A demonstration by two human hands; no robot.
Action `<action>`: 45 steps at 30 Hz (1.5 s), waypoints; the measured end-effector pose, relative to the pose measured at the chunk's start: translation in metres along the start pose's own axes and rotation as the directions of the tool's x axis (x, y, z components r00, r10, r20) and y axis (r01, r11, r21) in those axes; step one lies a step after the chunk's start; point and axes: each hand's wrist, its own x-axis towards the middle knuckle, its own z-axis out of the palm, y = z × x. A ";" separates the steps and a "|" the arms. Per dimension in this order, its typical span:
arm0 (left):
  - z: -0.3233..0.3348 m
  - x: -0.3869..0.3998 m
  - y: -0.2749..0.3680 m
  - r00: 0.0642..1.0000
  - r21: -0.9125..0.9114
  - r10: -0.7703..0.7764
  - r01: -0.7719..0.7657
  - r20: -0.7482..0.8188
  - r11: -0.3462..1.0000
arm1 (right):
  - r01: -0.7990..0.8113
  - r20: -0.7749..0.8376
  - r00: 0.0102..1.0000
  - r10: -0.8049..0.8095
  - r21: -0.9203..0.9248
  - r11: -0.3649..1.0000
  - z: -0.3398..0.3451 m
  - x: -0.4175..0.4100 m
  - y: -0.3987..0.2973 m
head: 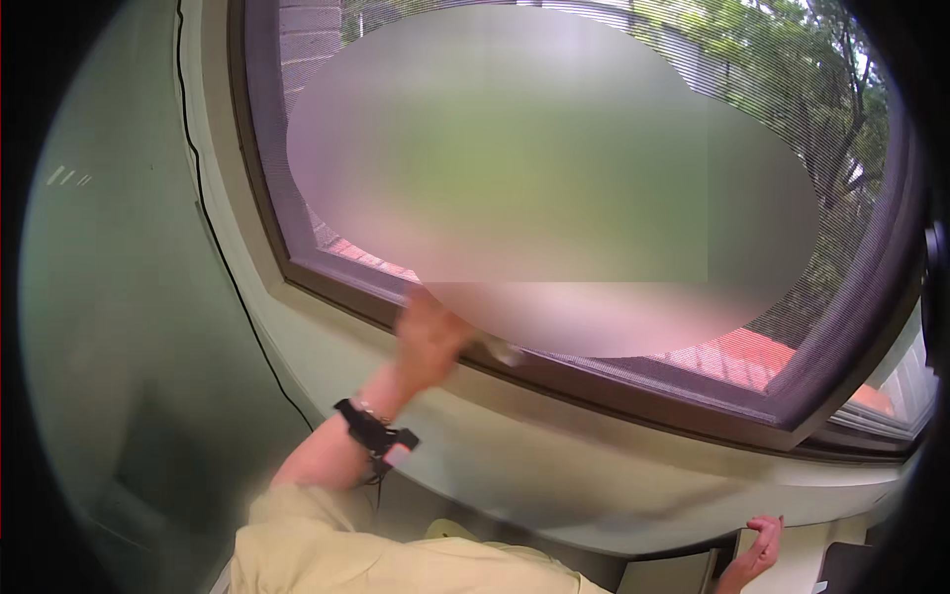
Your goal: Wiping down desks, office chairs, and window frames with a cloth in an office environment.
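My left hand is raised to the bottom rail of a brown window frame and is blurred by motion. A pale, smeared thing shows beside its fingers; I cannot tell what it is or whether the hand holds it. The masked patch over the window hides part of the fingers. A black strap with a small device sits on the left wrist. Low on the right is my right hand, loosely curled, with nothing visible in it, in front of pale furniture.
A mesh screen covers the window, with trees and red paving outside. Below the frame runs a pale sill. A black cable hangs along the left wall. Stacked pale panels stand at the far right.
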 end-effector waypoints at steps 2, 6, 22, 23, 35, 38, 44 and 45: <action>-0.024 -0.014 -0.025 0.941 0.100 -0.329 0.335 -0.074 0.937 | -0.240 -0.011 0.971 0.240 0.030 0.970 -0.014 -0.003 0.000; -0.037 -0.047 -0.085 0.489 -0.261 -0.826 0.789 -0.281 0.556 | -0.270 -0.031 0.962 0.273 0.079 0.960 -0.022 -0.007 0.044; 0.045 0.184 0.246 0.846 -0.543 0.533 -0.430 0.037 0.721 | -0.102 0.039 0.994 0.100 0.053 0.993 -0.015 -0.008 0.000; 0.045 0.193 0.248 0.840 -0.555 0.542 -0.440 0.022 0.705 | -0.114 0.048 0.993 0.111 0.065 0.991 -0.023 -0.012 0.001; 0.044 0.317 0.275 0.892 -0.150 0.289 -0.357 -0.348 0.922 | -0.380 -0.112 0.916 0.385 0.063 0.923 -0.058 -0.060 0.014; 0.059 0.297 0.308 0.861 -0.200 0.423 -0.484 -0.282 0.852 | -0.380 -0.034 0.924 0.380 -0.015 0.925 -0.061 -0.066 0.007; 0.070 0.214 0.305 0.722 -0.319 0.692 -0.657 -0.007 0.682 | -0.345 -0.055 0.938 0.342 -0.055 0.937 -0.074 -0.080 0.002; 0.061 0.214 0.301 0.717 -0.317 0.697 -0.652 0.038 0.688 | -0.351 -0.058 0.936 0.347 -0.065 0.934 -0.079 -0.082 0.001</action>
